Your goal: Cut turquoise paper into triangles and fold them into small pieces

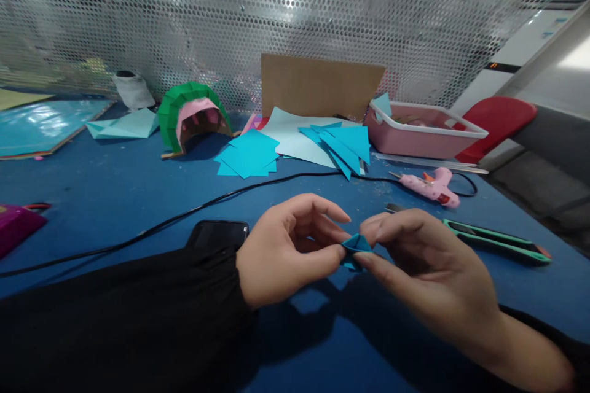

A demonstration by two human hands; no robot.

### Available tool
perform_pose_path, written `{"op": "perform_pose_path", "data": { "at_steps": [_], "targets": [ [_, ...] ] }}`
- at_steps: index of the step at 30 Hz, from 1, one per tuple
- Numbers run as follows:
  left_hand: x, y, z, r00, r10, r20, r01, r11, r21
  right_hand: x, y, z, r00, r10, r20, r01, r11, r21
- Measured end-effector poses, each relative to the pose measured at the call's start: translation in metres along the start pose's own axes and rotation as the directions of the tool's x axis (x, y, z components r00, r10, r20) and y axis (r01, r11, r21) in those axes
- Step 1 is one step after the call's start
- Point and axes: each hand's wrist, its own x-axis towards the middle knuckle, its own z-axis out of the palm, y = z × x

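Observation:
Both hands meet over the blue table (115, 196) near its front edge. Between them is a small folded piece of blue paper (355, 245), a pointed triangular shape. My left hand (288, 249) pinches its left side with thumb and fingers. My right hand (428, 270) pinches its right side, thumb above and forefinger below. Both arms wear black sleeves. A black phone (216, 234) lies flat just behind my left wrist.
Behind the hands a black cable (184, 216) runs to a pink glue gun (431, 186). A green utility knife (498, 241) lies at right. Further back: cyan paper squares (249, 153), cyan triangles (343, 144), a green-and-pink paper model (193, 113), a pink tray (424, 129), cardboard (318, 86).

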Motion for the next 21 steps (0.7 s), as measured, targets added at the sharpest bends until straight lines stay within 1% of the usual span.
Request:
{"op": "perform_pose_path", "data": {
  "at_steps": [3, 5, 7, 9, 14, 16, 18, 21],
  "targets": [
    [-0.0014, -0.0023, -0.0029, 0.999, 0.038, 0.036, -0.039, 0.998, 0.046, -0.0008, 0.0006, 0.0, 0.999, 0.045, -0.013, -0.045, 0.999, -0.001],
    [-0.0027, -0.0026, -0.0037, 0.994, 0.092, 0.058, -0.097, 0.992, 0.084, -0.0004, -0.0003, -0.0003, 0.999, 0.05, -0.009, -0.05, 0.999, -0.006],
    [-0.0038, -0.002, -0.0033, 0.988, 0.147, 0.042, -0.152, 0.977, 0.152, 0.0003, -0.0014, -0.0007, 1.0, 0.024, 0.011, -0.024, 1.0, -0.006],
    [-0.0045, -0.0012, -0.0022, 0.983, 0.18, 0.024, -0.181, 0.959, 0.219, 0.0008, -0.0019, -0.0013, 0.999, -0.023, 0.042, 0.024, 1.0, -0.021],
    [-0.0044, -0.0005, -0.0012, 0.98, 0.198, 0.018, -0.193, 0.928, 0.318, 0.0006, 0.0008, -0.0038, 0.99, -0.087, 0.111, 0.103, 0.983, -0.152],
    [-0.0041, -0.0008, -0.0019, 0.98, 0.198, 0.026, -0.194, 0.915, 0.354, 0.0001, 0.0018, -0.0044, 0.988, -0.101, 0.119, 0.124, 0.97, -0.208],
    [-0.0036, -0.0013, -0.003, 0.978, 0.202, 0.058, -0.207, 0.89, 0.406, -0.0006, 0.0027, -0.0047, 0.985, -0.113, 0.129, 0.142, 0.96, -0.24],
    [-0.0025, -0.0025, -0.0048, 0.968, 0.222, 0.12, -0.252, 0.818, 0.517, -0.0019, 0.005, -0.0047, 0.98, -0.116, 0.164, 0.155, 0.954, -0.255]
  ]
}}
